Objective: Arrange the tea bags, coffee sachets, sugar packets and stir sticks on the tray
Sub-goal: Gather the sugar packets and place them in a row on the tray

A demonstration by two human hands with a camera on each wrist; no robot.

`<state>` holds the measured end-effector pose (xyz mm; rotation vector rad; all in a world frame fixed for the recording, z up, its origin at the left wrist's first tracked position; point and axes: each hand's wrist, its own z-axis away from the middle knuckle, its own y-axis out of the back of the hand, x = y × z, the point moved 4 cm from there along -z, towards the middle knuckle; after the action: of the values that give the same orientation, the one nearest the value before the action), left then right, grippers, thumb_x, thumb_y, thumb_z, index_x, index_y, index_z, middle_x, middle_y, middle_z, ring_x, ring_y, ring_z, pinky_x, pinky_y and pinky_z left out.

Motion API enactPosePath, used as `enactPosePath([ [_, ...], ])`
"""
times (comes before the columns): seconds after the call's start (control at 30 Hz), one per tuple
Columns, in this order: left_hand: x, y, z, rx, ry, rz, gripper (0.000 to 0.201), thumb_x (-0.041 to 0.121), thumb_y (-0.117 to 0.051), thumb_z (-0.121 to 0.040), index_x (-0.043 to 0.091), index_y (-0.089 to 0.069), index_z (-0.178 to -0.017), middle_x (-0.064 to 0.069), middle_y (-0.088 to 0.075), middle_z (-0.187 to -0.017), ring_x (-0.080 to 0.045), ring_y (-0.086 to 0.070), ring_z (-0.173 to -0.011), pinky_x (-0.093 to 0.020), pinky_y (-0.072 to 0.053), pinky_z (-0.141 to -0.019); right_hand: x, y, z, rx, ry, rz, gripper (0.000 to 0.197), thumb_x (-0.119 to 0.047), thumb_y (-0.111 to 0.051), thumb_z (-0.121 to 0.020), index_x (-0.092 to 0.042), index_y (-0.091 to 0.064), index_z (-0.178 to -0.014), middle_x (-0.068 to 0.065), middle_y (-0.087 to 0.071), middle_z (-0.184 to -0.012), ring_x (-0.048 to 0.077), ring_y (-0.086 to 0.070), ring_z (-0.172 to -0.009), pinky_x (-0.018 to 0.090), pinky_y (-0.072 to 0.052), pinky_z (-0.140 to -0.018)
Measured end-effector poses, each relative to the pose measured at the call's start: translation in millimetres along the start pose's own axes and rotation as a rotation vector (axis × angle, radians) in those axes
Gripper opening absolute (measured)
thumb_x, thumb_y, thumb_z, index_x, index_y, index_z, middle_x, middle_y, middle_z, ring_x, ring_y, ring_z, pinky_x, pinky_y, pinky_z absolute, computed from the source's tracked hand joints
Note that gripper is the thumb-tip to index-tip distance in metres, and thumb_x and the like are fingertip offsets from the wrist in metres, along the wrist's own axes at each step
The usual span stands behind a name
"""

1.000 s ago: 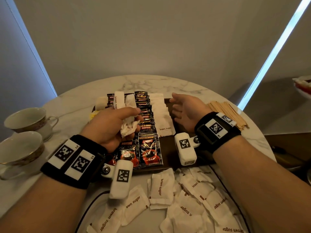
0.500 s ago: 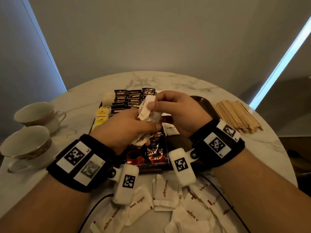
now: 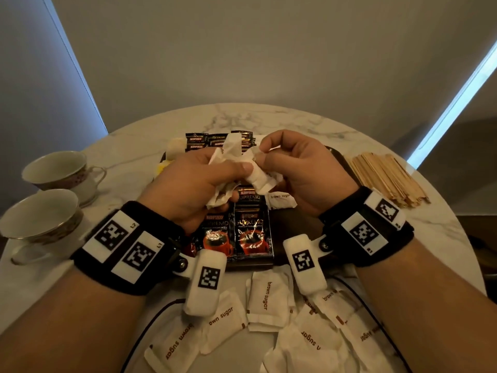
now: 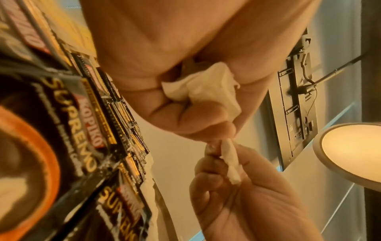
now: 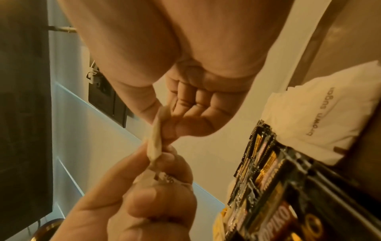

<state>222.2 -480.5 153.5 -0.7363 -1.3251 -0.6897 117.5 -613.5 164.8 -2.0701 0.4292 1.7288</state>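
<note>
My left hand (image 3: 228, 173) grips a crumpled bunch of white brown-sugar packets (image 3: 231, 146) above the dark tray (image 3: 293, 227). My right hand (image 3: 262, 157) pinches one packet (image 3: 258, 179) of that bunch between thumb and forefinger. The left wrist view shows the bunch (image 4: 206, 88) in the palm and the pinched packet (image 4: 228, 156) below it. On the tray lie rows of black coffee sachets (image 3: 242, 232), a row of sugar packets (image 3: 279, 197) beside them and yellow tea bags (image 3: 164, 165) at the left, mostly hidden by my hands. Wooden stir sticks (image 3: 387, 179) lie piled on the table, right of the tray.
Several loose sugar packets (image 3: 269, 305) lie scattered on the marble table (image 3: 269, 117) between the tray and me. Two teacups (image 3: 59, 170) (image 3: 40, 214) stand at the left edge. Cables from the wrist cameras run over the near packets.
My right hand, open over the tray a second ago, has come left and pinched a packet in the left hand's bunch. Both hands have lifted slightly.
</note>
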Motion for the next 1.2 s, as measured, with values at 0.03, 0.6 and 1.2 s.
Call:
enactPosePath([
  [0.03, -1.4, 0.6, -0.3, 0.011, -0.005, -0.009, 0.022, 0.016, -0.073, -0.090, 0.010, -0.071, -0.110, -0.013, -0.070, -0.094, -0.013, -0.056, -0.055, -0.024, -0.042, -0.045, -0.4, -0.3, 0.1, 0.011, 0.018, 0.008, 0.010, 0.002, -0.066, -0.093, -0.006, -0.063, -0.097, 0.009, -0.068, -0.071, 0.016, -0.065, -0.059, 0.026, -0.053, -0.051],
  [0.6, -4.7, 1.4, 0.2, 0.132, 0.034, 0.023, 0.016, 0.014, -0.076, -0.089, 0.013, -0.067, -0.102, -0.005, -0.070, -0.084, -0.010, -0.060, -0.059, -0.023, -0.044, -0.045, 11.2, 36.3, 14.1, 0.268, -0.275, 0.127, 0.010, -0.001, -0.066, -0.094, -0.009, -0.072, -0.095, 0.007, -0.075, -0.084, 0.013, -0.065, -0.068, 0.026, -0.058, -0.061],
  [1.2, 1.9, 5.4, 2.0, 0.185, 0.041, 0.065, 0.006, 0.015, -0.071, -0.094, 0.014, -0.065, -0.095, 0.002, -0.068, -0.072, -0.007, -0.057, -0.053, -0.020, -0.043, -0.044, 30.2, 59.0, 30.5, 0.360, -0.521, 0.296, 0.018, 0.004, -0.062, -0.095, -0.007, -0.071, -0.107, 0.012, -0.070, -0.094, 0.012, -0.068, -0.066, 0.024, -0.057, -0.060],
])
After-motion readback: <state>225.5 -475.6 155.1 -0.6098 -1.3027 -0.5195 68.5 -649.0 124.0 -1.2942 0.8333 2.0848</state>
